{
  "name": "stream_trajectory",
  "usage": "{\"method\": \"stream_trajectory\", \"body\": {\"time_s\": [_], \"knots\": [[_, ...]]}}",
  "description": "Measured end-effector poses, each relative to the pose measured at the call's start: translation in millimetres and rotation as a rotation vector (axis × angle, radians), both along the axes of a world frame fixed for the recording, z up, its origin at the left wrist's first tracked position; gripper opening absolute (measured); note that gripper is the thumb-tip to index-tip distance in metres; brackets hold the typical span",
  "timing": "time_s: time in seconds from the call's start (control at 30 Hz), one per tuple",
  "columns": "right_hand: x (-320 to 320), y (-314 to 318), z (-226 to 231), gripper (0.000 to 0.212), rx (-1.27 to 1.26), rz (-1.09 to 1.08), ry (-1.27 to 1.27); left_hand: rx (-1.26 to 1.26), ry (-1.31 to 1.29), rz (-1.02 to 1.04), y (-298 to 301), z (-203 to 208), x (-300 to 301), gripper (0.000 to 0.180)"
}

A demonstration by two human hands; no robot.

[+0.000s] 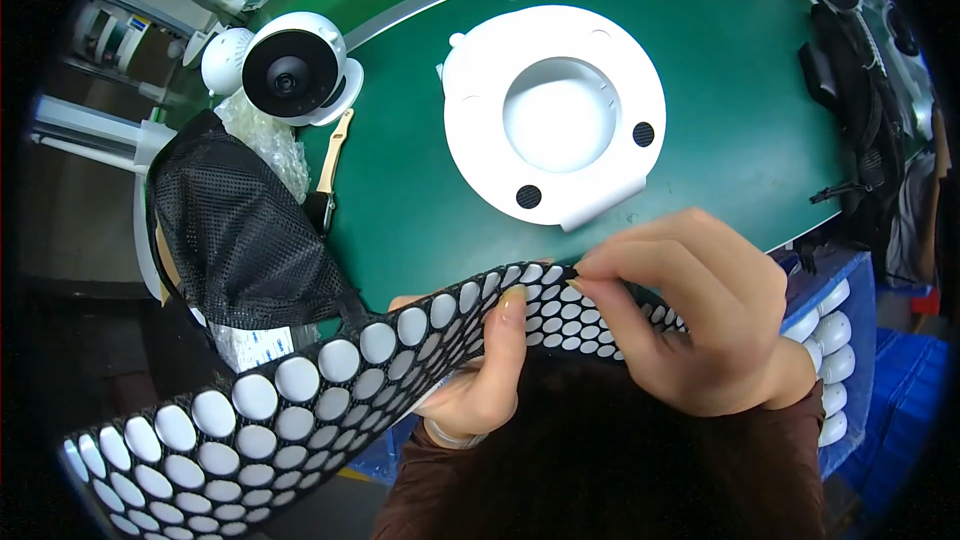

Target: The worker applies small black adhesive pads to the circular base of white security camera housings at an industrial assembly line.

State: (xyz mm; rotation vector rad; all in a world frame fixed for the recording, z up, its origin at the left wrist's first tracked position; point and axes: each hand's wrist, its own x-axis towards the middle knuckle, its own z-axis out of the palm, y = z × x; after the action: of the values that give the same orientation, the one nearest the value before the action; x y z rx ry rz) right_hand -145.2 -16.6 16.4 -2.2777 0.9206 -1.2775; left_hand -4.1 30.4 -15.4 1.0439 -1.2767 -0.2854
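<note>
A long, curved black sheet point(270, 430) with rows of white circles runs from the lower left to between my hands. My left hand point(485, 370) is closed on it, thumb on the circled face and fingers behind. My right hand point(690, 310) pinches at the sheet's upper edge, thumb and forefinger together. A dark bit shows at those fingertips; I cannot tell whether it is a loose pad or the sheet's edge. Beyond them lies a white round housing point(480, 150) with a round recess. Two black textured round pads point(528, 197) sit on its near and right rim.
On the green table point(400, 200), a white camera-like device point(290, 75) stands at the far left beside bubble wrap point(265, 135), a brush point(335, 155) and a black mesh bag point(230, 230). Black straps point(865, 110) lie far right. A blue bin point(850, 380) holds several white domes.
</note>
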Motion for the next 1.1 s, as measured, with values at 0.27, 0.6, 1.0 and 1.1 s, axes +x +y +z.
{"method": "stream_trajectory", "body": {"time_s": [0.27, 0.6, 1.0, 1.1], "knots": [[1.1, -3.0, -0.5, 0.019, -0.024, -0.031, 0.088, -0.048, 0.074, -0.014, -4.6, -5.0, -1.9, 0.039], [-14.0, -64.7, 35.9, 0.012, 0.133, -0.148, -0.042, 0.103, 0.175, -0.123, -11.9, -8.0, 0.0, 0.02], [-4.6, -75.6, 57.0, 0.01, 0.255, -0.089, 0.12, 0.242, 0.167, -0.103, -3.6, 1.5, 3.4, 0.02], [-4.2, -76.4, 54.9, 0.009, 0.23, -0.096, 0.137, 0.216, 0.177, -0.1, -6.4, 0.2, 1.7, 0.019]]}}
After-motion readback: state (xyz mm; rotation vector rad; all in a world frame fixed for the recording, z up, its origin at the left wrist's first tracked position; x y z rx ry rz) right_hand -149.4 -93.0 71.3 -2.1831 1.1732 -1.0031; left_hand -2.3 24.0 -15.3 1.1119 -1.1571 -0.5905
